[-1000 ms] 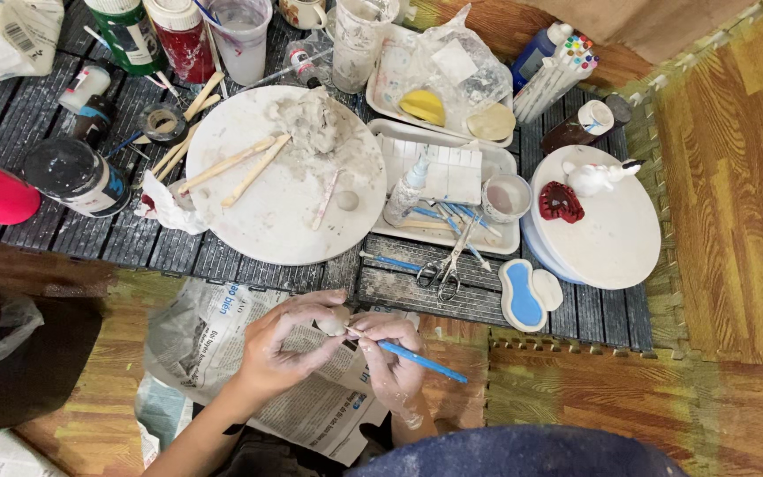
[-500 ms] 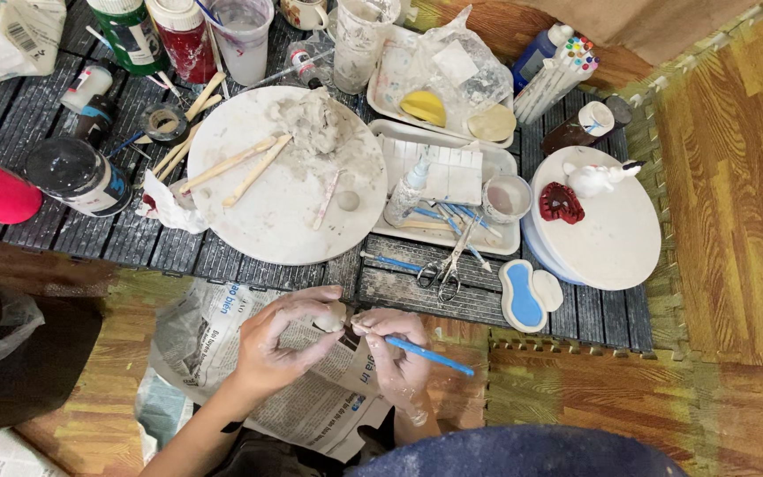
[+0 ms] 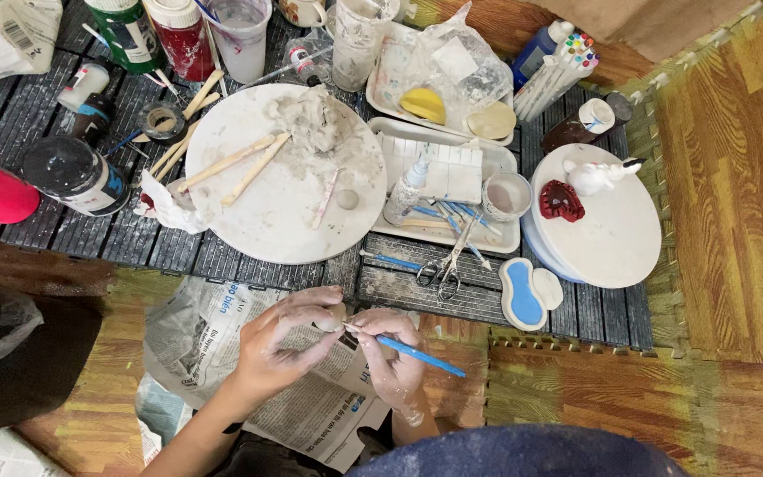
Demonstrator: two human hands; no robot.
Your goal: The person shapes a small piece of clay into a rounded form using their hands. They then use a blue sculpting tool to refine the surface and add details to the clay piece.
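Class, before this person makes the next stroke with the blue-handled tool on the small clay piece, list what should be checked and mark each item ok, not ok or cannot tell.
1. Left hand grips the small pale clay piece: ok.
2. Right hand holds the thin blue-handled tool like a pencil: ok.
3. Tool tip meets the clay piece: ok, as far as the view shows.
4. Crumpled newspaper lies under the hands to catch crumbs: ok.
5. Spare grey clay lump on the round white board within reach: ok, probably.
6. Clay still moist enough to work: cannot tell.
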